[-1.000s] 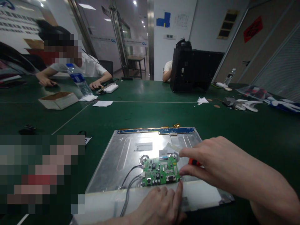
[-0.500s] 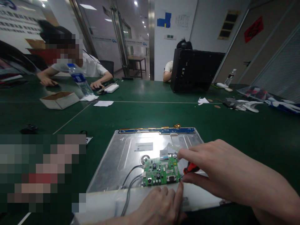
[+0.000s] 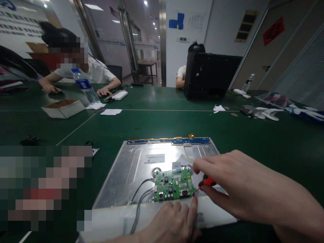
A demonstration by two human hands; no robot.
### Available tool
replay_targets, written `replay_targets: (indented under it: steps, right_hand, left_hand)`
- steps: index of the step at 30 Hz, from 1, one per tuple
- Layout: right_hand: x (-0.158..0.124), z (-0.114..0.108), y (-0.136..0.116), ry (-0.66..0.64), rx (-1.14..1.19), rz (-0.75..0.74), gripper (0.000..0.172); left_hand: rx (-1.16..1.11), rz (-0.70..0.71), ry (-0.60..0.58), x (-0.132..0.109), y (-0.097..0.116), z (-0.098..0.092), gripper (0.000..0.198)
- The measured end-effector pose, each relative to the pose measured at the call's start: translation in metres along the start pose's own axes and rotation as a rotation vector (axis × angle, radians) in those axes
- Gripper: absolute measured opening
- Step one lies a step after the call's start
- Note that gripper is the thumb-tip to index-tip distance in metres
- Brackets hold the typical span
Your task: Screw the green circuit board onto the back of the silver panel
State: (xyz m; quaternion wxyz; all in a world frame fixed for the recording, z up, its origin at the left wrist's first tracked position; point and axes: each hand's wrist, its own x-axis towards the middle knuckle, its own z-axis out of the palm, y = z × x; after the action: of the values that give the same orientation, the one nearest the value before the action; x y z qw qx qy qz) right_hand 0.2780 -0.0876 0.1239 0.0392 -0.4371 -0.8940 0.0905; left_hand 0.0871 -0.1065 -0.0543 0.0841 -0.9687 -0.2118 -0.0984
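Observation:
My right hand (image 3: 235,184) is closed around a red and black screwdriver (image 3: 208,181), whose handle is partly covered by the fingers. The thin shaft slants down to the lower right corner of a green circuit board (image 3: 174,185). My left hand (image 3: 174,219) lies at the board's near edge, its index finger stretched to that same corner; the other fingers are bent and the thumb is hidden. Under the board is a silver metal panel (image 3: 118,175), with a blue strip board (image 3: 167,141) along its far edge. Grey cables (image 3: 138,209) run from the board's left side.
A white sheet (image 3: 108,219) covers the panel's near part. Across the green table (image 3: 152,125) are a bottle (image 3: 84,86), an open box (image 3: 63,109), a black case (image 3: 212,76) and white gloves (image 3: 270,114). Two people sit at the far side.
My right thumb has shifted slightly away from the board's corner, so more of the screwdriver's shaft and handle shows. My left hand stays almost where it was.

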Motion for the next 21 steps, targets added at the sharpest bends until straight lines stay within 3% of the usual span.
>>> replay_targets:
  steps: [8, 13, 21]
  right_hand:
    - [0.006, 0.0081, 0.0057, 0.026, -0.116, 0.008, 0.018]
    - [0.0047, 0.0042, 0.0022, 0.048, -0.09, 0.009, 0.002]
    - [0.0056, 0.0035, 0.0023, 0.022, -0.063, 0.023, 0.014]
  left_hand:
    - [-0.009, -0.009, -0.012, -0.0007, 0.0006, 0.0021, 0.063]
    - [0.0, -0.003, -0.024, 0.0012, -0.001, -0.0023, 0.063]
    - [-0.006, 0.004, -0.021, -0.0008, 0.0006, 0.0013, 0.056]
